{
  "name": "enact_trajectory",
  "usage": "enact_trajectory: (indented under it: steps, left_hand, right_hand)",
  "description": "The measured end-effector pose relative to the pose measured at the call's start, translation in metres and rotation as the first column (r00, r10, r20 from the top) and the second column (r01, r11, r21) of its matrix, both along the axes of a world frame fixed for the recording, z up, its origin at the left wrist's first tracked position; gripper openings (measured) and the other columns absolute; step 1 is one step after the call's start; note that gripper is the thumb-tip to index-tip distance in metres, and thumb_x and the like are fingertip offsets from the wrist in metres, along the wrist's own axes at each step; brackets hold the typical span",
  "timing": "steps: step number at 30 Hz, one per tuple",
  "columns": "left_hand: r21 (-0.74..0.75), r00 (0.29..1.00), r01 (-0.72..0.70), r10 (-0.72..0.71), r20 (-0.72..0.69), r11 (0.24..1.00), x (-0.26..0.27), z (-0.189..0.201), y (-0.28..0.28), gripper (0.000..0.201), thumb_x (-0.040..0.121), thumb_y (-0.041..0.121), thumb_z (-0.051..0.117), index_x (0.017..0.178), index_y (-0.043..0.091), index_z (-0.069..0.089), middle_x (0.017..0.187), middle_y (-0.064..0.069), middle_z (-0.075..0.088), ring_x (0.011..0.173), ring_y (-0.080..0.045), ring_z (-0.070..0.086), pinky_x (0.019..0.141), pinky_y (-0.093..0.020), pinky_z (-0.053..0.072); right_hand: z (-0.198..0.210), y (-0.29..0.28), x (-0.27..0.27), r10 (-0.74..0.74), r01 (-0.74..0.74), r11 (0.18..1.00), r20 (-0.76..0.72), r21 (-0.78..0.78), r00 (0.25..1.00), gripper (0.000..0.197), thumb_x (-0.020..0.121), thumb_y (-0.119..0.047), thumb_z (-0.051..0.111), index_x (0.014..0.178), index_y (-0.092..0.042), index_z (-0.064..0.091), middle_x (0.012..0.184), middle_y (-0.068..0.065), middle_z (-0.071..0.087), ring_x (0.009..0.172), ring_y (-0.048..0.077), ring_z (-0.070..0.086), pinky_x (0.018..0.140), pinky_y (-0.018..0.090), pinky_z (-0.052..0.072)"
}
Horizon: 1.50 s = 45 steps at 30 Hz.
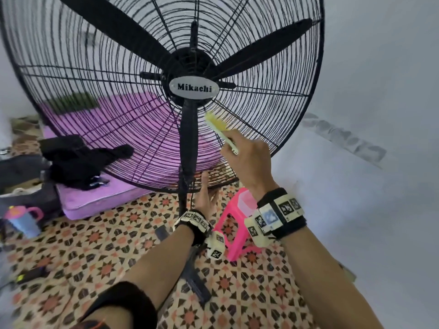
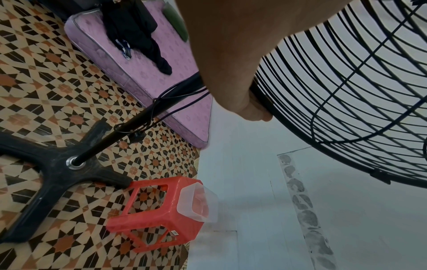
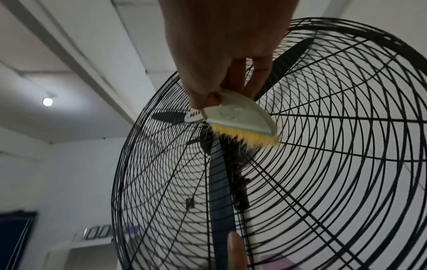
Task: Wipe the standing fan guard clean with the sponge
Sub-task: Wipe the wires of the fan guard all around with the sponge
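The black wire fan guard [image 1: 319,55] of a standing fan fills the head view, with an oval badge [image 1: 194,88] at its hub. My right hand [image 1: 234,143] pinches a pale-backed scrub brush [image 1: 218,124]. Its yellow bristles [image 3: 245,137] press on the guard wires [image 3: 346,146] just below and right of the badge. My left hand [image 1: 205,186] grips the guard's bottom rim [image 2: 289,127], thumb on the outside. No sponge shows in any view.
A pink stool [image 1: 234,224] carrying a clear plastic tub [image 2: 198,204] stands on the patterned tile floor by the white wall. The fan's cross base [image 2: 53,168] and pole [image 2: 129,124] are below me. A purple mattress [image 1: 95,198] with black clothes [image 1: 78,157] lies behind the fan.
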<state>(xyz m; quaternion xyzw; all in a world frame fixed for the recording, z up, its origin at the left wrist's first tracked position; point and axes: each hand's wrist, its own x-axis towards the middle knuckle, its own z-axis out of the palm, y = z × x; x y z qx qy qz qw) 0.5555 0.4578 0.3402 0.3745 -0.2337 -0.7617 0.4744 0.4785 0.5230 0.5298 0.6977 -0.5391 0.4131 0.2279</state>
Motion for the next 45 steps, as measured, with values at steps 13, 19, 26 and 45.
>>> enact_trajectory:
  steps: [13, 19, 26, 45]
  left_hand:
    - [-0.069, 1.000, 0.021, -0.019, 0.023, 0.997, -0.001, -0.010, -0.006, 0.070, 0.071, 0.078, 0.067, 0.125, 0.035, 0.054, 0.151, -0.009, 0.054, 0.132, -0.027, 0.059, 0.115, -0.039, 0.047]
    - [-0.059, 1.000, -0.009, 0.008, -0.014, 0.998, -0.001, -0.014, -0.006, 0.107, 0.054, 0.087, 0.079, 0.137, 0.021, 0.059, 0.139, -0.009, 0.065, 0.125, -0.025, 0.065, 0.114, -0.041, 0.048]
    - [-0.011, 1.000, 0.018, -0.018, -0.017, 1.000, 0.002, -0.013, -0.006, 0.114, 0.059, 0.085, 0.078, 0.149, 0.023, 0.046, 0.152, -0.009, 0.053, 0.133, -0.025, 0.058, 0.116, -0.038, 0.045]
    - [0.034, 0.999, -0.013, 0.015, -0.042, 0.999, 0.002, -0.016, -0.013, 0.122, 0.045, 0.086, 0.084, 0.143, 0.019, 0.057, 0.131, -0.010, 0.069, 0.114, -0.020, 0.069, 0.091, -0.029, 0.056]
  right_hand:
    - [-0.014, 0.008, -0.011, -0.046, 0.052, 0.998, 0.182, -0.026, 0.982, 0.023, 0.094, -0.019, 0.068, 0.115, -0.012, 0.074, 0.073, -0.004, 0.073, 0.043, 0.005, 0.050, 0.040, 0.012, 0.041]
    - [-0.016, 0.002, -0.002, -0.025, 0.018, 0.997, 0.108, 0.074, 0.994, 0.024, 0.095, -0.023, 0.065, 0.116, -0.011, 0.072, 0.074, 0.002, 0.074, 0.042, 0.010, 0.051, 0.038, 0.026, 0.049]
    - [-0.026, 0.004, -0.022, -0.071, 0.080, 0.996, 0.190, -0.039, 0.979, 0.028, 0.094, -0.024, 0.066, 0.120, -0.014, 0.073, 0.094, 0.003, 0.079, 0.054, 0.009, 0.063, 0.049, 0.023, 0.054]
    - [-0.039, 0.006, -0.027, -0.015, 0.023, 0.999, 0.166, -0.049, 0.986, 0.031, 0.095, -0.024, 0.062, 0.121, -0.012, 0.073, 0.102, 0.006, 0.078, 0.061, 0.005, 0.066, 0.052, 0.015, 0.053]
